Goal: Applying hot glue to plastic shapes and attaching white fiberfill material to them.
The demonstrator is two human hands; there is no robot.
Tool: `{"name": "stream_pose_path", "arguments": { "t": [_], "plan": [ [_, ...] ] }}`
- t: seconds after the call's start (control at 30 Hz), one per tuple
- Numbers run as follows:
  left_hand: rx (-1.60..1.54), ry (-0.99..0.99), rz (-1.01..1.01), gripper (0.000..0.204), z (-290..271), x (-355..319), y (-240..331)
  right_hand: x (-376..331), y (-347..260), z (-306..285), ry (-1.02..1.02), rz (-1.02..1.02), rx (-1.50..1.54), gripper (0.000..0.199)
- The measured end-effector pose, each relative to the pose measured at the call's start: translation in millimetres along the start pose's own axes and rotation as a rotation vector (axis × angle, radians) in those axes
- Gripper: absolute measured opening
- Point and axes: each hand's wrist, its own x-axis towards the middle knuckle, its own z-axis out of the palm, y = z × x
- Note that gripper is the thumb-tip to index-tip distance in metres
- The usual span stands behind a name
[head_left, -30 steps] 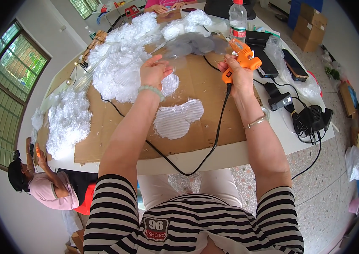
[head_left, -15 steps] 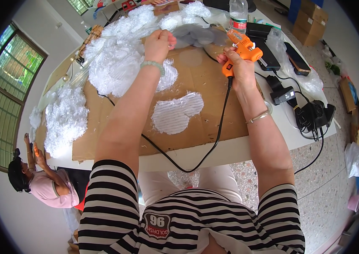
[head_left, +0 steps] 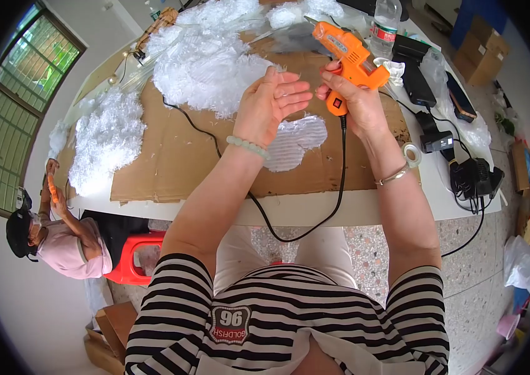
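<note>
An orange glue gun (head_left: 347, 53) with a black cord is gripped by its handle in my right hand (head_left: 362, 103), its nozzle pointing to the far left. Beside it, my left hand (head_left: 272, 103) is open, palm turned toward the gun, fingers stretched out with nothing visible in them. Under my left wrist, partly covered, lies a white ribbed cut-out (head_left: 299, 140) with a rounded outline. It rests on a brown cardboard sheet (head_left: 183, 165). Past my left hand spreads a shaggy white fluffy piece (head_left: 199, 69).
Another fluffy white piece (head_left: 107, 140) lies at the left. A plastic bottle (head_left: 384, 28), a dark phone (head_left: 460, 97) and black adapters (head_left: 474, 175) with cables stand at the right. At the left edge a seated person (head_left: 71, 247) holds an orange tool.
My left hand has opened from a pinch and come nearer to me, over the ribbed cut-out. The glue gun stays in my right hand. The whole view has shifted.
</note>
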Motion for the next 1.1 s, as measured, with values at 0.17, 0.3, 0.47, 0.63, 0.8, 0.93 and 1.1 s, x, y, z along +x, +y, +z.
{"name": "stream_pose_path", "arguments": {
  "t": [0.17, 0.3, 0.47, 0.63, 0.8, 0.93, 1.1],
  "plan": [
    [0.189, 0.034, 0.105, 0.028, -22.1, -3.3, 4.7, 3.7, 2.5, -5.4, -0.035, 0.006, -0.055, 0.016],
    [0.502, 0.223, 0.275, 0.015, -40.1, -16.4, 12.8, 4.7, 2.4, -10.5, -0.036, -0.022, -0.084, 0.015],
    [0.652, 0.148, 0.436, 0.035, -81.9, -38.0, 20.7, 5.0, 5.5, -8.6, -0.047, -0.024, -0.102, 0.014],
    [0.978, 0.202, 0.63, 0.027, -87.4, -48.5, 17.4, 6.3, 5.3, -16.1, -0.04, -0.001, -0.115, 0.014],
    [1.095, 0.081, 0.463, 0.013, -71.0, -64.4, 22.4, 6.1, 5.8, -15.4, -0.032, 0.05, -0.145, 0.015],
    [1.411, -0.112, 0.72, 0.012, -79.3, -58.6, 16.0, 5.6, 7.6, -9.8, 0.004, 0.158, -0.16, 0.015],
    [1.525, -0.096, 0.625, 0.019, -72.7, -54.7, 10.9, 2.8, -9.6, -5.5, -0.005, 0.201, -0.217, 0.015]
  ]
}}
